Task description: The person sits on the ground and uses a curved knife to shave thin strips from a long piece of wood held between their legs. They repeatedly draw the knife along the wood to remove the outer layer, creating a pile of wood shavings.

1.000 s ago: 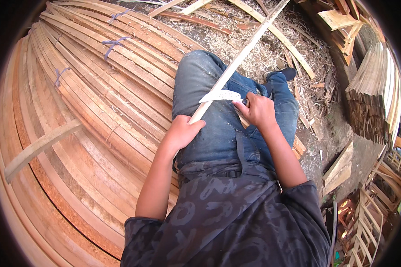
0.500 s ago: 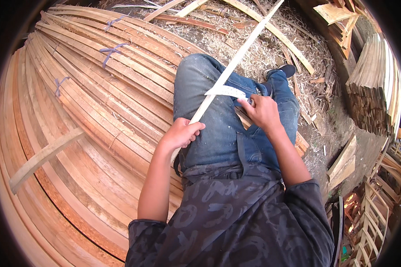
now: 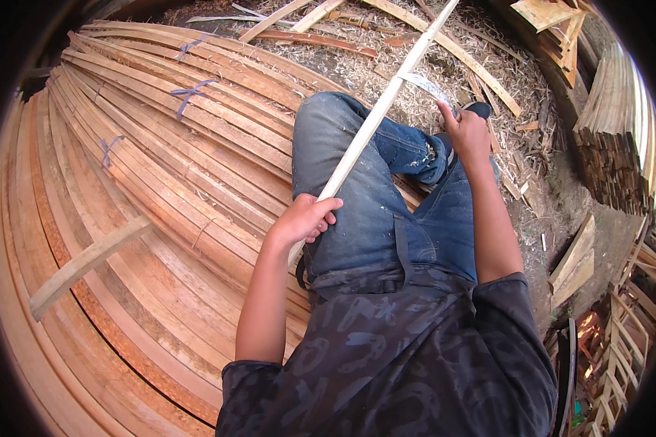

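Note:
My left hand is closed around a long, pale wooden strip that slants across my thigh toward the far right. In my right hand is a knife with a bright blade; my thumb points forward along it and the fingers wrap the handle, which is mostly hidden. The blade's tip end crosses the strip, well beyond my knee, and looks to be touching it. My jeans are under the strip.
Tied bundles of long wooden slats fill the left side, with a short curved stick lying across them. Wood shavings and offcuts cover the ground ahead. A stack of thin boards stands at the right.
My right hand has moved the knife away from me along the strip, from over my thigh to past the knee. My left hand keeps its hold on the strip.

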Available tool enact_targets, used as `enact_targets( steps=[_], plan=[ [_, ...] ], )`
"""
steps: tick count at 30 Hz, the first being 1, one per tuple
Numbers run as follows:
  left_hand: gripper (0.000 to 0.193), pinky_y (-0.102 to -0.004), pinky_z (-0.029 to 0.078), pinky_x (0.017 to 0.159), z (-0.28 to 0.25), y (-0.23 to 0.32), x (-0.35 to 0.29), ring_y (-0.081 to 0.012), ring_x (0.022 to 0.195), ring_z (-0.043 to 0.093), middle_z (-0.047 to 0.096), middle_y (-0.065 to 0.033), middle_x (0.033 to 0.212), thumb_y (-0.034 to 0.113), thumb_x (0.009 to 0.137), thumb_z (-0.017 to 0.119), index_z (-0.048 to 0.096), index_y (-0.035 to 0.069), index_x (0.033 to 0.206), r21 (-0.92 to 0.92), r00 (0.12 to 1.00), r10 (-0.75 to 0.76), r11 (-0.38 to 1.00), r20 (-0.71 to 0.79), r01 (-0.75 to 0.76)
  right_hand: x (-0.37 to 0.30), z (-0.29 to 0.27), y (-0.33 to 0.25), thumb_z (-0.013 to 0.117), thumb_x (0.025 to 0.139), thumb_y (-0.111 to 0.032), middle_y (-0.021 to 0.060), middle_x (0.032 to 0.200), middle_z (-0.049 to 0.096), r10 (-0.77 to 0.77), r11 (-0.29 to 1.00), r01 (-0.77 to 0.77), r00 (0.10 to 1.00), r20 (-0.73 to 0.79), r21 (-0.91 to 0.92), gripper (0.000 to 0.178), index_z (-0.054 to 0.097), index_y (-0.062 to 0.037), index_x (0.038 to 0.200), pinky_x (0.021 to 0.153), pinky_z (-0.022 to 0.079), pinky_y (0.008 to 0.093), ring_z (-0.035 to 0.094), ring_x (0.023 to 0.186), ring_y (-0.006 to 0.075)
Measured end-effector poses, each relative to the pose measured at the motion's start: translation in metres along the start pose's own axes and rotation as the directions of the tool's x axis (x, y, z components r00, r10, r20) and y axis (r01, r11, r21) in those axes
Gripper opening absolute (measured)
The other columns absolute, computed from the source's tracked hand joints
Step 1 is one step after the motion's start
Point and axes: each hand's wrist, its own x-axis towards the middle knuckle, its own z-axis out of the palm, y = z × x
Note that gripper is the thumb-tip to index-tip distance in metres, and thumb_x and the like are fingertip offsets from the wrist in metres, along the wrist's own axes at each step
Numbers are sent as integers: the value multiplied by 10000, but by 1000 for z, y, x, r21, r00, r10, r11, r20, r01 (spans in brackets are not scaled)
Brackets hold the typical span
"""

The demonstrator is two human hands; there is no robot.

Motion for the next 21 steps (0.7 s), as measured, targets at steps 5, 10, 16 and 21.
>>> enact_targets(
  steps=[5,10,16,21],
  plan=[
    [372,-241,254,386,-8,-6,4,-64,402,323,382,37,494,353,831,632,557,4,726,-58,997,-15,998,78,20,-59,2,-40,533,818,-644,185,559,595,-242,968,224,955,173,117,665,629,-21,606,584,506,443,626,594,369],
    [385,-238,257,381,-7,-5,2,-63,397,322,378,38,496,355,842,606,565,-8,721,-32,998,-31,999,58,33,-79,10,-58,539,794,-670,148,535,585,-420,907,410,893,159,92,660,612,-51,575,501,498,419,617,535,337],
    [386,-234,252,381,-5,-1,4,-60,400,319,374,40,498,356,844,595,566,-9,722,-28,998,-36,999,53,37,-3,10,-26,471,814,-703,203,623,620,-149,988,151,987,60,-40,738,634,-12,613,582,509,447,640,639,356],
    [384,-225,249,380,-11,3,4,-45,402,309,362,49,501,359,842,597,576,-9,735,-65,988,-63,995,139,72,2,-6,-15,502,819,-674,204,593,599,-125,992,123,989,75,28,717,610,1,604,577,498,448,623,613,373]
  ],
)
